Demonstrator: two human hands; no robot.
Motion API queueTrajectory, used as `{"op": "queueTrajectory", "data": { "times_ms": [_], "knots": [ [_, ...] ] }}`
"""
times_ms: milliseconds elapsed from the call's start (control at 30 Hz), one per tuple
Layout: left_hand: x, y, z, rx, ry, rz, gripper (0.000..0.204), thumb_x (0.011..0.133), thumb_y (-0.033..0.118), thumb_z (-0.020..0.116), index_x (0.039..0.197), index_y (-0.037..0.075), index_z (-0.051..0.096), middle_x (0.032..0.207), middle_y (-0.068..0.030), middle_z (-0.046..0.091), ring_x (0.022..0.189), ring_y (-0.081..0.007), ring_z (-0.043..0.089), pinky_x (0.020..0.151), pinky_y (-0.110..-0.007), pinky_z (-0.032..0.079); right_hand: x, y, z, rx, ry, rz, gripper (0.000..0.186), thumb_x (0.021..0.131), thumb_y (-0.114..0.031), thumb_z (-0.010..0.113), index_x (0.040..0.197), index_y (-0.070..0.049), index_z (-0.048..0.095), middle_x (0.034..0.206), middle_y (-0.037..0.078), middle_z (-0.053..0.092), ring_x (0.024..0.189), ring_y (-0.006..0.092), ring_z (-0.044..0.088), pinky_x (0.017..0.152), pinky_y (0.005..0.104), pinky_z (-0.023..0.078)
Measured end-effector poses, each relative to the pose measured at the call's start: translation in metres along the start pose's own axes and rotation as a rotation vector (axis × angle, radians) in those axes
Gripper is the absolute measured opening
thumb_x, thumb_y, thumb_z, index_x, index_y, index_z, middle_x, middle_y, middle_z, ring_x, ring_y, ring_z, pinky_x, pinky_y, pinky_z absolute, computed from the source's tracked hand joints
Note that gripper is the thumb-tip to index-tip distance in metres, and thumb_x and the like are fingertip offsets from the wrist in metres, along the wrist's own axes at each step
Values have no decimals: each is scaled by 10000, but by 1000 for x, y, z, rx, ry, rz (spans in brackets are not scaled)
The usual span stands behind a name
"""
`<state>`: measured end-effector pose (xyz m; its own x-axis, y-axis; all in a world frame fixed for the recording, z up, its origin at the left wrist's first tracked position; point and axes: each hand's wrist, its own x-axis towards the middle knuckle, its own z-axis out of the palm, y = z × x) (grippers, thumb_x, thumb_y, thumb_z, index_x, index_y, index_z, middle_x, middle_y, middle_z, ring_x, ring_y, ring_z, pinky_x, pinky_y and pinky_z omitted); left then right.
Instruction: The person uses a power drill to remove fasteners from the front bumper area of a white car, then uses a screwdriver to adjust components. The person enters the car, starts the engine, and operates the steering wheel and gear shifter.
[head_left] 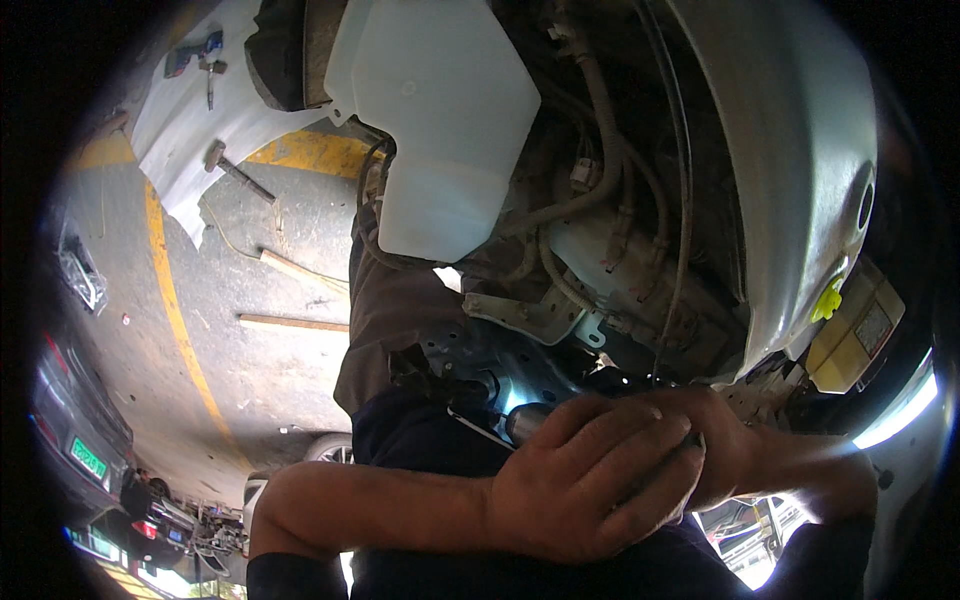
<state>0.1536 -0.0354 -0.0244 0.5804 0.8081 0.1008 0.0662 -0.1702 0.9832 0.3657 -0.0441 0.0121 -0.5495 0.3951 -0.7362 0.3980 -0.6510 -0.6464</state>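
Our left hand (590,480) lies across the lower middle of the view, its fingers (650,425) curled shut over a small metal tool (527,421), whose shiny round end pokes out just past the knuckles on the thumb side. Our right hand (735,445) comes in from the right and tucks under the left fingers, touching them; its own fingers are hidden beneath the left hand, so we cannot tell how far they are closed or what they hold. The rest of the tool is covered by both hands.

Just above the fingers sits a blue-grey metal bracket (520,315) with holes, and beyond it a tangle of hoses (600,130) and wiring. Well above the fingers hangs a white plastic tank (440,120). To the right of the fingers curves a grey body panel (800,150), with a yellow cap (828,298) near its lower edge and a pale fluid reservoir (855,335) just beside that.

Far to the left of the fingers is the concrete floor (270,380) with a yellow painted line (175,310). A hammer (235,172) lies on it at the edge of a white sheet (190,130), and two wooden sticks (290,322) lie nearer to us. A dark car (75,420) stands at the far left edge.
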Motion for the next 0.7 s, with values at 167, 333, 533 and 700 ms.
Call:
{"op": "queueTrajectory", "data": {
  "times_ms": [167, 333, 533, 700],
  "knots": [
    [3, 5, 5, 9, 65, 5, 432, 933, 341, 738, 1242, 68, 609, 1171, -180, 687, 1021, -265, 707, 856, -414, 581, -3, -2, -5, -44, -7, 4, 595, 640, -308, 942, 1117, -88, 663, 961, 121, 738, 895, 325, 741, 814, 408, 604],
    [-1, 8, -11, -93, 56, 94, 374, 896, 259, 756, 1197, 64, 648, 1167, -172, 684, 1032, -263, 688, 809, -414, 583, -5, -24, -9, -155, 11, -22, 614, 701, -325, 911, 1205, -89, 652, 974, 131, 739, 900, 309, 745, 817, 402, 606],
    [-46, -30, -107, 174, -97, 28, 580, 785, 404, 875, 1197, 71, 636, 1156, -167, 670, 1038, -312, 667, 815, -434, 581, -16, -62, -21, -231, -60, 81, 765, 777, -409, 855, 1414, -111, 556, 971, 121, 752, 860, 258, 758, 818, 402, 614],
    [-48, -83, -129, 316, -300, -75, 876, 673, 551, 914, 1285, 11, 596, 1241, -203, 636, 1129, -377, 622, 928, -493, 532, -51, -104, 0, -208, 87, 277, 815, 748, -353, 875, 1441, -99, 530, 981, 124, 743, 874, 294, 755, 829, 395, 613]
  ]
}}
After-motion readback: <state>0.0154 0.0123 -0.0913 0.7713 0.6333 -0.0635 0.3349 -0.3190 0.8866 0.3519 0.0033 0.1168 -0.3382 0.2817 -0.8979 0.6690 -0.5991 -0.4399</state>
